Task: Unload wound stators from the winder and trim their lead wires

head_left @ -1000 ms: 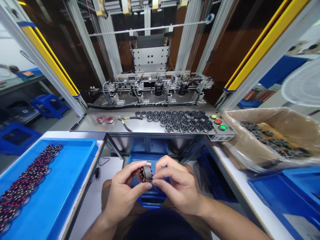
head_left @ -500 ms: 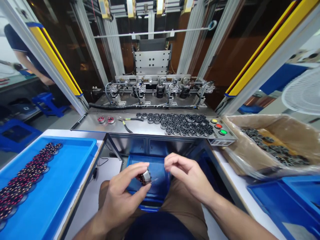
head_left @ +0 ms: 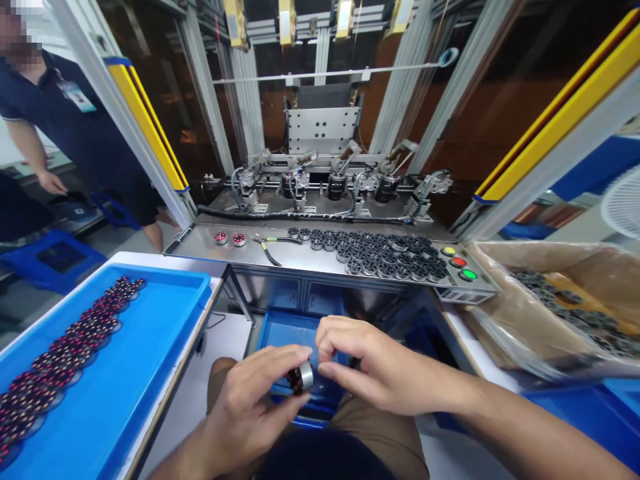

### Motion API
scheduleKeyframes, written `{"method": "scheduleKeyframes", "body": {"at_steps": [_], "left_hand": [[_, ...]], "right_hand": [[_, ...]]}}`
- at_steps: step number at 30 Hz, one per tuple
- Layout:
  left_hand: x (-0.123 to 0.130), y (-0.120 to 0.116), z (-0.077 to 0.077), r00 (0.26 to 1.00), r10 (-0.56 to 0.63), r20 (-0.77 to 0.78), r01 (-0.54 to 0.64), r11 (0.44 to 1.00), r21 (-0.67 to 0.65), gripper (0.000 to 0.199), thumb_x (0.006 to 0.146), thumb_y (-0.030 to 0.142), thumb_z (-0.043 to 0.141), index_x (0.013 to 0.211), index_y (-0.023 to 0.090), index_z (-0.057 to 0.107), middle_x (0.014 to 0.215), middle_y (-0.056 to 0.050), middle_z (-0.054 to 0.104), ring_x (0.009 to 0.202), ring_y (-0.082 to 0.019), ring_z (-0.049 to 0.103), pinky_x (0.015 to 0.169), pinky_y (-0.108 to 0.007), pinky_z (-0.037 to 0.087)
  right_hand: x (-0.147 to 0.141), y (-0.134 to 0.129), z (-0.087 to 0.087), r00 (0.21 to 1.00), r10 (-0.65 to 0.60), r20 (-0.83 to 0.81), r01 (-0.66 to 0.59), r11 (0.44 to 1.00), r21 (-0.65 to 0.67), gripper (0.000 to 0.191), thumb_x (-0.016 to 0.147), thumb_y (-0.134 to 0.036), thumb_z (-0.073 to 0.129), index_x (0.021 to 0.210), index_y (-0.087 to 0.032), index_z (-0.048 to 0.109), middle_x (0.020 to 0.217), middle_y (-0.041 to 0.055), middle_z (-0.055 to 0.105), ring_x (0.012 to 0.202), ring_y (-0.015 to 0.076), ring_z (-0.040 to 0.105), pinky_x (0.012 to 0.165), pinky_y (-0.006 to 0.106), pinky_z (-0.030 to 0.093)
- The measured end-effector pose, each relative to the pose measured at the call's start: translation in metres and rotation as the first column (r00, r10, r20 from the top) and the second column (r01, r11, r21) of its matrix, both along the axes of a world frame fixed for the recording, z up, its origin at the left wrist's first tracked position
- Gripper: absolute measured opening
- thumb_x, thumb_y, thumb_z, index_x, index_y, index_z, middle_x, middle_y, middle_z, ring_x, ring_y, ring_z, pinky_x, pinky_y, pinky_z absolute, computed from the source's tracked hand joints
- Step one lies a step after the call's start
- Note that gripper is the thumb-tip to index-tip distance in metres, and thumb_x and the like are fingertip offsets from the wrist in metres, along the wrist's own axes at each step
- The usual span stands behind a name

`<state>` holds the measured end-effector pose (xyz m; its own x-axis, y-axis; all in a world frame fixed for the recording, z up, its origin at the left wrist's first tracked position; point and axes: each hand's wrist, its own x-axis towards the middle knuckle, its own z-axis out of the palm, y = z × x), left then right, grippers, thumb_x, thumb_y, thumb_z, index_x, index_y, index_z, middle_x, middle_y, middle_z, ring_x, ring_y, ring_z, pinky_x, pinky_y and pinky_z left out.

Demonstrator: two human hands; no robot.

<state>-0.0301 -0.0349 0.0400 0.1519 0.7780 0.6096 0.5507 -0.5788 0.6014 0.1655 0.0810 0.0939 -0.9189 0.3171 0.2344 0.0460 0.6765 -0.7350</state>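
Observation:
My left hand (head_left: 250, 403) grips a wound motor stator (head_left: 306, 377) between thumb and fingers, its silvery rim turned to the right and copper windings partly visible. Just right of it, my right hand (head_left: 367, 363) is closed with thumb and fingertips pinched together, close to the stator but apart from it. Anything between those fingertips is too small to make out. Both hands are above my lap, over a blue bin (head_left: 283, 328) below the bench.
On the metal bench lie pliers (head_left: 270, 250), two red-wound stators (head_left: 230, 239) and many dark stator cores (head_left: 385, 253). Coloured buttons (head_left: 459, 263) sit at the right, beside a lined carton (head_left: 487, 257). A blue tray (head_left: 165, 320) of wound stators stands left. A person (head_left: 85, 133) stands beyond.
The view has swung left, showing more of the standing person. My right hand has come closer to the stator, its wrist bent. Small arms on the machine behind have tilted up.

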Motion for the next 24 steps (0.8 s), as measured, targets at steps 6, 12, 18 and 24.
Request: {"method": "scheduleKeyframes", "body": {"at_steps": [6, 12, 18, 24], "left_hand": [[-0.019, -0.016, -0.004, 0.989, 0.008, 0.149, 0.012, 0.991, -0.130, 0.041, 0.078, 0.014, 0.075, 0.115, 0.028, 0.065, 0.115, -0.004, 0.075, 0.104, -0.017, 0.070, 0.093, -0.024, 0.055], [-0.021, -0.018, -0.026, 0.806, 0.294, 0.513, -0.209, 0.954, -0.217, 0.040, 0.077, 0.012, 0.075, 0.111, 0.030, 0.070, 0.119, -0.002, 0.073, 0.114, -0.020, 0.066, 0.096, -0.024, 0.054], [-0.024, -0.022, -0.030, 0.620, 0.377, 0.688, -0.235, 0.926, -0.295, 0.041, 0.073, 0.010, 0.078, 0.110, 0.028, 0.073, 0.115, -0.003, 0.075, 0.108, -0.021, 0.069, 0.093, -0.024, 0.056], [-0.027, -0.022, -0.024, 0.533, 0.412, 0.739, -0.142, 0.904, -0.402, 0.039, 0.072, 0.015, 0.080, 0.110, 0.024, 0.073, 0.099, -0.005, 0.079, 0.089, -0.019, 0.075, 0.080, -0.022, 0.060]], "right_hand": [[-0.024, 0.040, 0.010, 0.981, 0.094, 0.171, -0.123, 0.978, 0.167, 0.012, 0.092, -0.022, 0.059, 0.082, -0.016, 0.061, 0.082, 0.0038, 0.065, 0.077, 0.0149, 0.060, 0.073, 0.026, 0.048], [-0.128, 0.106, -0.019, 0.881, -0.444, 0.161, 0.325, 0.817, 0.477, 0.044, 0.087, -0.035, 0.068, 0.123, -0.013, 0.057, 0.129, 0.0161, 0.060, 0.120, 0.0253, 0.055, 0.101, 0.037, 0.043], [-0.184, 0.136, -0.051, 0.756, -0.588, 0.286, 0.363, 0.741, 0.565, 0.045, 0.091, -0.041, 0.061, 0.126, -0.015, 0.055, 0.131, 0.0127, 0.057, 0.119, 0.0286, 0.055, 0.102, 0.052, 0.042], [-0.179, 0.144, -0.061, 0.741, -0.594, 0.312, 0.357, 0.743, 0.566, 0.036, 0.094, -0.034, 0.059, 0.125, -0.017, 0.056, 0.130, 0.0104, 0.056, 0.116, 0.0268, 0.056, 0.098, 0.051, 0.047]]}}
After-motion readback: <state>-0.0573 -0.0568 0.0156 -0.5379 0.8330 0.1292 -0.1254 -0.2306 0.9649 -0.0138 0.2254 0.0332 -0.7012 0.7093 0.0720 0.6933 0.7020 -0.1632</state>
